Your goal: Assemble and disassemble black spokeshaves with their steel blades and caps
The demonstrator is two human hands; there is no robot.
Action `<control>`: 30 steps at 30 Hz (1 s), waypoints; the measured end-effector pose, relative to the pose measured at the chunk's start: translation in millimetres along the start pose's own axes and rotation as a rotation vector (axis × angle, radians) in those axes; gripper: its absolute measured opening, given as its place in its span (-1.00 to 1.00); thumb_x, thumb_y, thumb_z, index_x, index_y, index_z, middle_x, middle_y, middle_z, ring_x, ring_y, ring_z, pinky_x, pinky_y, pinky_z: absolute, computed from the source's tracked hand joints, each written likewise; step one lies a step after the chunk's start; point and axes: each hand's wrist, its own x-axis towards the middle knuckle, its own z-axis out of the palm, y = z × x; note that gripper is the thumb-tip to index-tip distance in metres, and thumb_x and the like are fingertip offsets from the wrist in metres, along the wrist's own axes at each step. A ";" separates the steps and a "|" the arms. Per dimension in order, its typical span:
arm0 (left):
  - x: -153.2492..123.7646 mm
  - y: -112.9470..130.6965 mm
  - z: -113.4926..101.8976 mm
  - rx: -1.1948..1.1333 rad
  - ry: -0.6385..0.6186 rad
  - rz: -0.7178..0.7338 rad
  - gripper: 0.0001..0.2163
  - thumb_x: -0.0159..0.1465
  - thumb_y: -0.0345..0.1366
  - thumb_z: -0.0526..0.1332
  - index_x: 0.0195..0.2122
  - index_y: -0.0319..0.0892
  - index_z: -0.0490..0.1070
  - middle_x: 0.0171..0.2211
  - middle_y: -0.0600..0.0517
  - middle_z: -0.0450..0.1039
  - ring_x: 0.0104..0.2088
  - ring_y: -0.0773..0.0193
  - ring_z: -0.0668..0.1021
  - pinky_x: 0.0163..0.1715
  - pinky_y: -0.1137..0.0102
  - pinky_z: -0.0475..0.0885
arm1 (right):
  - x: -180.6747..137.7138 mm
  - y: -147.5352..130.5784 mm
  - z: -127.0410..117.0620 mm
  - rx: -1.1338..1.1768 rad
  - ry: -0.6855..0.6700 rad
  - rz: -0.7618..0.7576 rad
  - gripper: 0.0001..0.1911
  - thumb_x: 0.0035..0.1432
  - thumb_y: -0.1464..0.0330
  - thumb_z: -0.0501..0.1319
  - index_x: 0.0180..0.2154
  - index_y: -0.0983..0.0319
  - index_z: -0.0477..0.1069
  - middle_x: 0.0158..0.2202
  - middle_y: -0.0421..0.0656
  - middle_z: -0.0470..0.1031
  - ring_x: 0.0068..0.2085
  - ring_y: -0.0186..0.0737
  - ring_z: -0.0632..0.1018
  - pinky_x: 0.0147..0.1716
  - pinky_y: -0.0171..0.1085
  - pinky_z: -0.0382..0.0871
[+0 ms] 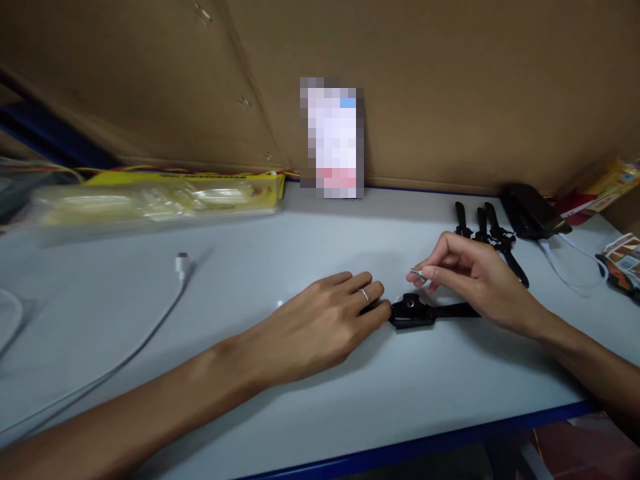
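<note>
A black spokeshave (pixel 413 312) lies on the table, its body between my two hands and one handle pointing right. My left hand (pixel 333 313), with a ring on one finger, is closed around its left handle, which the fingers mostly hide. Above the right handle, my right hand (pixel 470 277) pinches a small silvery metal screw (pixel 418 274) between thumb and fingertips. The screw is apart from the spokeshave's body. Beyond my right hand lie several more black spokeshaves (pixel 493 227), partly covered by that hand.
A white cable (pixel 145 340) runs across the left of the table (pixel 240 267). Plastic-wrapped yellow packaging (pixel 175 200) lies at the back left. A blurred-out upright panel (pixel 335 140) leans on the cardboard wall. A black device (pixel 533 213) with a white cord is at the back right.
</note>
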 end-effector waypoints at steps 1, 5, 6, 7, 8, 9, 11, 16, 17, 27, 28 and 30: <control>0.1 -0.1 -0.2 -0.002 -0.001 0.001 -0.87 0.41 -0.45 0.09 -0.27 -0.23 0.40 -0.36 0.02 0.36 -0.37 0.22 0.34 -0.38 0.31 0.23 | 1.7 0.7 -0.9 0.142 -0.023 0.076 -0.82 0.25 0.31 0.25 -0.37 0.21 0.32 -0.30 -0.11 0.63 -0.33 -0.25 0.60 -0.31 -0.24 0.47; 0.2 -0.6 -0.5 -0.006 -0.008 0.001 -0.87 0.40 -0.47 0.09 -0.27 -0.24 0.40 -0.36 0.01 0.37 -0.37 0.21 0.34 -0.37 0.30 0.24 | 7.3 5.8 -5.2 0.403 -0.029 0.196 -0.78 0.17 0.26 0.33 -0.36 0.23 0.36 -0.41 -0.16 0.59 -0.41 -0.29 0.56 -0.37 -0.27 0.44; 0.1 -0.6 -0.4 -0.007 -0.011 0.001 -0.87 0.40 -0.47 0.09 -0.27 -0.24 0.40 -0.35 0.01 0.37 -0.37 0.22 0.34 -0.37 0.30 0.24 | 8.1 6.9 -5.9 0.397 -0.015 0.203 -0.78 0.14 0.26 0.35 -0.36 0.24 0.39 -0.44 -0.18 0.57 -0.43 -0.31 0.54 -0.39 -0.28 0.42; 0.0 -0.6 -0.3 -0.009 -0.014 0.000 -0.87 0.40 -0.47 0.09 -0.26 -0.24 0.41 -0.35 0.01 0.37 -0.37 0.22 0.34 -0.37 0.30 0.24 | 8.5 7.6 -6.3 0.380 -0.007 0.206 -0.79 0.12 0.27 0.37 -0.36 0.24 0.41 -0.46 -0.19 0.55 -0.46 -0.33 0.52 -0.41 -0.30 0.40; -0.1 -0.5 -0.1 -0.009 -0.013 -0.001 -0.87 0.40 -0.46 0.09 -0.26 -0.24 0.41 -0.35 0.01 0.37 -0.37 0.22 0.34 -0.37 0.30 0.24 | 8.6 7.7 -6.2 0.360 -0.012 0.210 -0.80 0.11 0.28 0.37 -0.36 0.25 0.43 -0.47 -0.21 0.53 -0.47 -0.35 0.50 -0.42 -0.31 0.39; -0.1 -0.4 0.0 -0.008 -0.013 -0.003 -0.87 0.40 -0.46 0.09 -0.25 -0.24 0.41 -0.35 0.01 0.37 -0.37 0.22 0.33 -0.37 0.31 0.24 | 8.5 7.2 -5.8 0.344 -0.029 0.212 -0.82 0.11 0.30 0.37 -0.36 0.25 0.44 -0.48 -0.22 0.52 -0.48 -0.36 0.49 -0.42 -0.31 0.38; 0.1 -0.1 0.1 0.004 -0.007 -0.005 -0.86 0.41 -0.45 0.08 -0.25 -0.23 0.40 -0.36 0.01 0.37 -0.37 0.23 0.34 -0.38 0.31 0.24 | 7.8 4.9 -4.0 0.319 -0.073 0.216 -0.86 0.12 0.33 0.34 -0.37 0.26 0.46 -0.51 -0.24 0.49 -0.48 -0.38 0.46 -0.42 -0.32 0.38; 0.2 0.2 0.4 0.020 -0.010 0.001 -0.87 0.41 -0.43 0.08 -0.25 -0.23 0.40 -0.37 0.02 0.37 -0.37 0.22 0.35 -0.39 0.31 0.26 | 6.2 -1.5 1.0 0.232 -0.125 0.223 -0.92 0.06 0.40 0.29 -0.45 0.24 0.41 -0.54 -0.26 0.45 -0.49 -0.39 0.42 -0.45 -0.32 0.34; 0.2 0.1 0.4 0.017 -0.012 -0.001 -0.88 0.41 -0.43 0.09 -0.25 -0.23 0.40 -0.37 0.02 0.37 -0.37 0.22 0.35 -0.39 0.31 0.26 | 6.5 -1.6 1.1 0.210 -0.113 0.222 -0.93 0.03 0.42 0.28 -0.46 0.24 0.40 -0.54 -0.26 0.46 -0.50 -0.38 0.42 -0.46 -0.32 0.33; 0.8 0.2 -1.6 0.022 -0.006 0.004 -0.86 0.42 -0.42 0.08 -0.25 -0.23 0.40 -0.36 0.01 0.38 -0.36 0.23 0.36 -0.39 0.32 0.26 | 11.3 17.1 -15.1 -0.662 -0.026 -0.125 -0.84 0.07 0.51 0.14 -0.31 0.22 0.45 -0.44 -0.20 0.49 -0.41 -0.29 0.44 -0.36 -0.27 0.25; 0.6 0.3 -1.5 0.024 -0.005 0.005 -0.86 0.42 -0.43 0.08 -0.25 -0.23 0.40 -0.35 0.01 0.38 -0.36 0.23 0.36 -0.39 0.31 0.26 | 11.1 17.2 -17.2 -0.694 -0.031 -0.131 -0.82 0.10 0.50 0.15 -0.25 0.23 0.47 -0.40 -0.18 0.51 -0.39 -0.26 0.46 -0.34 -0.26 0.26; 0.2 0.4 -0.9 0.023 -0.004 0.004 -0.87 0.42 -0.43 0.08 -0.26 -0.23 0.40 -0.35 0.01 0.38 -0.36 0.22 0.35 -0.38 0.31 0.27 | 10.9 16.6 -21.2 -0.732 -0.006 -0.097 -0.80 0.13 0.46 0.18 -0.18 0.23 0.48 -0.37 -0.16 0.55 -0.37 -0.23 0.50 -0.33 -0.24 0.28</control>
